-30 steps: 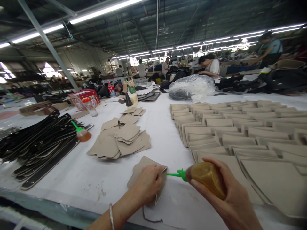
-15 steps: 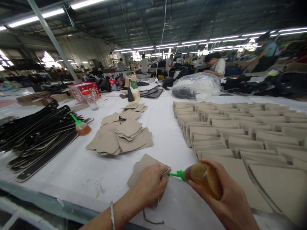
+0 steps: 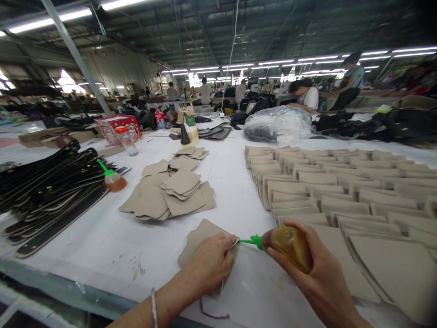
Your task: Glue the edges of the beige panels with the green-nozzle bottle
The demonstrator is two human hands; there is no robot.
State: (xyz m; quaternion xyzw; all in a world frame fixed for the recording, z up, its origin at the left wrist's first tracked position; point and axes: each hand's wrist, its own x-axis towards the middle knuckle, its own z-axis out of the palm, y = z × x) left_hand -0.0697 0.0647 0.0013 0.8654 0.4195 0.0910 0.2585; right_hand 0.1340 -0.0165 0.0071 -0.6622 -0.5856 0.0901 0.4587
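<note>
My left hand (image 3: 210, 264) is closed on a beige cut piece (image 3: 197, 239) lying near the front edge of the white table (image 3: 235, 182), pinching its right edge. My right hand (image 3: 319, 284) grips an amber glue bottle (image 3: 288, 246) laid sideways. Its green nozzle (image 3: 251, 241) points left and touches the piece's edge right at my left fingers. A thin bracelet sits on my left wrist.
Rows of overlapping beige pieces (image 3: 341, 191) fill the right side. A loose heap of beige pieces (image 3: 170, 196) lies ahead, black straps (image 3: 48, 191) and a second glue bottle (image 3: 112, 180) at left. A red box (image 3: 118, 127), plastic bag (image 3: 276, 123) and seated workers are farther back.
The nozzle tip has closed in on the piece's edge by my left fingers. The view has shifted slightly; both hands stay in place.
</note>
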